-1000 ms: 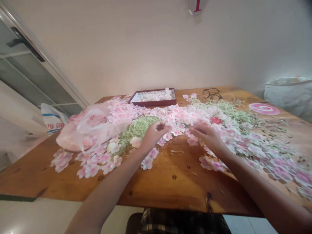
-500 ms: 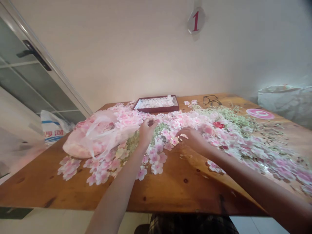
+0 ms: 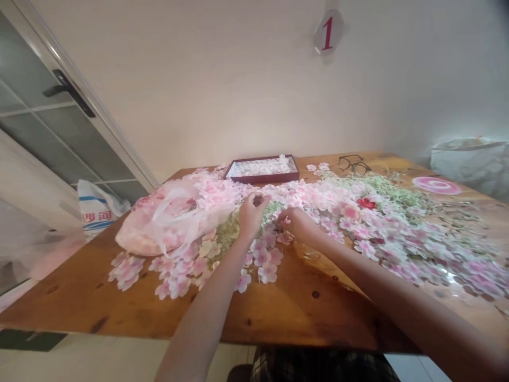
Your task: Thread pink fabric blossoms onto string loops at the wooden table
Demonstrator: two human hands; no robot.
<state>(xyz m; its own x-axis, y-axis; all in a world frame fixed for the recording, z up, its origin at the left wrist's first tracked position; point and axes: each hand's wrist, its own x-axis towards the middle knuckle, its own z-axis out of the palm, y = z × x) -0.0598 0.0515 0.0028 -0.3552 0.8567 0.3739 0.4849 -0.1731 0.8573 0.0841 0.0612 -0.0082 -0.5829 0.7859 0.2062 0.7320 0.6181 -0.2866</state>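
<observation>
My left hand (image 3: pixel 250 213) is closed, thumb and fingers curled together over the heap of artificial flowers (image 3: pixel 222 193); whatever sits between its fingertips is too small to make out. Just to the right, my right hand (image 3: pixel 297 224) is bent downward with its fingers pinched, and a small pink artificial flower (image 3: pixel 285 220) shows at the fingertips. A narrow gap parts the two hands. Beneath and between them lie green plastic stems (image 3: pixel 274 209) and loose pink-white blossoms (image 3: pixel 267 271).
Behind the heap stands a dark red tray (image 3: pixel 260 179) holding small white pieces. A plastic bag of pink petals (image 3: pixel 149 233) lies left. Eyeglasses (image 3: pixel 353 164), a red flower (image 3: pixel 366 203) and a pink round disc (image 3: pixel 436 185) are on the right side of the wooden table (image 3: pixel 278 318).
My right hand has moved left, closer to my left hand, carrying the small flower. The left hand keeps its place over the heap. The whole view has shifted slightly.
</observation>
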